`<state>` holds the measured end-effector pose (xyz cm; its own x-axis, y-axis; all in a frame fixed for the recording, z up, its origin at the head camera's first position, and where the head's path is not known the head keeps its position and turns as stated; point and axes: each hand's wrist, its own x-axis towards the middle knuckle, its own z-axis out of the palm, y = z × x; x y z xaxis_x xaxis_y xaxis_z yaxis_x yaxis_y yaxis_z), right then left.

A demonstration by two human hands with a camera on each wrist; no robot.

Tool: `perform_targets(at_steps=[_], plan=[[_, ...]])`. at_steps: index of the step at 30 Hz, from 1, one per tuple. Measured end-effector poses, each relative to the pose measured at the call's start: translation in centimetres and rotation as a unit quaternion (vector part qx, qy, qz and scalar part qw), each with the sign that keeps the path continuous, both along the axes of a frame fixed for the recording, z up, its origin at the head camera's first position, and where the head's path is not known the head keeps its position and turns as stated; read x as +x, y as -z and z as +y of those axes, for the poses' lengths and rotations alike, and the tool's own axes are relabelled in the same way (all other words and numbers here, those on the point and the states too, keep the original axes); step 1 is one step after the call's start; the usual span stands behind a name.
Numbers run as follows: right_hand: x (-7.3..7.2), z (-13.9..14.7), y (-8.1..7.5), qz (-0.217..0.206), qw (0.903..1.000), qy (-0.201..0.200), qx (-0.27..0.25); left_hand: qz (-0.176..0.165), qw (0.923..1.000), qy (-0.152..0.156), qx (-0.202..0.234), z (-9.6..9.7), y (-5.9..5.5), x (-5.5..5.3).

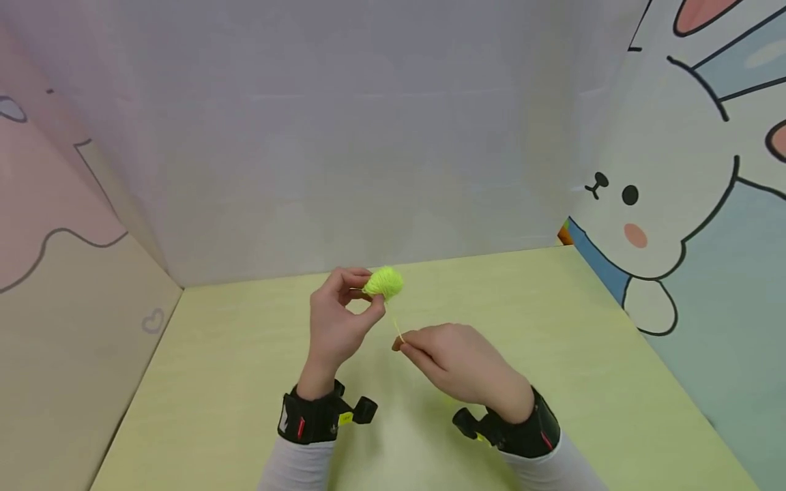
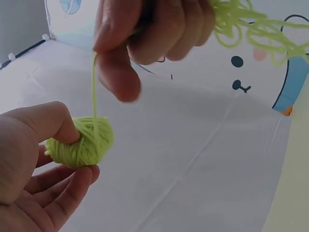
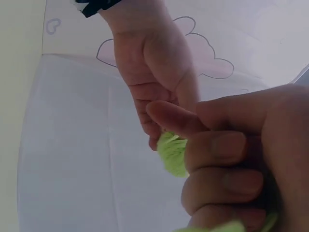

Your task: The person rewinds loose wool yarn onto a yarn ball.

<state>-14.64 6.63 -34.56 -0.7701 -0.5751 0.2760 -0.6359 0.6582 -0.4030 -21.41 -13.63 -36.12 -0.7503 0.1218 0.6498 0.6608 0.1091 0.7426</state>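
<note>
A small ball of bright yellow-green yarn (image 1: 384, 282) is held up above the table by my left hand (image 1: 338, 317), pinched between thumb and fingers. My right hand (image 1: 457, 361), lower and to the right, pinches the strand of yarn (image 2: 94, 92) between thumb and forefinger. That strand runs taut from the ball to the fingertips. In the left wrist view, a loose looped bundle of the same yarn (image 2: 236, 24) hangs out past the right hand's curled fingers. The right wrist view shows the ball (image 3: 172, 153) partly hidden behind those fingers.
Beneath both hands lies a pale yellow-green table (image 1: 215, 382). A plain whitish back panel (image 1: 344, 150) rises behind it. Side panels stand left and right, the right one printed with a cartoon rabbit (image 1: 669, 204). Each wrist wears a black camera strap (image 1: 310, 417).
</note>
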Motion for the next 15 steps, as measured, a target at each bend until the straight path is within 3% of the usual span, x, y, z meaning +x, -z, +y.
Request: perform_targets(at_steps=[3, 6, 10, 15], plan=[[0.2, 0.6, -0.2, 0.062, 0.9971, -0.003, -0.043, 0.003, 0.9989, -0.006, -0.047, 0.2, -0.4, 0.3], [0.1, 1.2, -0.3, 0.130, 0.9874, 0.001, -0.090, 0.007, 0.9959, 0.020, -0.087, 0.5, -1.3, 1.0], [-0.2, 1.9, -0.6, 0.184, 0.9738, 0.028, -0.130, 0.002, 0.9885, 0.093, -0.119, 0.6, -2.5, 2.0], [-0.5, 2.6, -0.8, 0.210, 0.9635, 0.058, -0.156, -0.030, 0.9739, 0.191, -0.119, 0.4, -3.0, 2.4]])
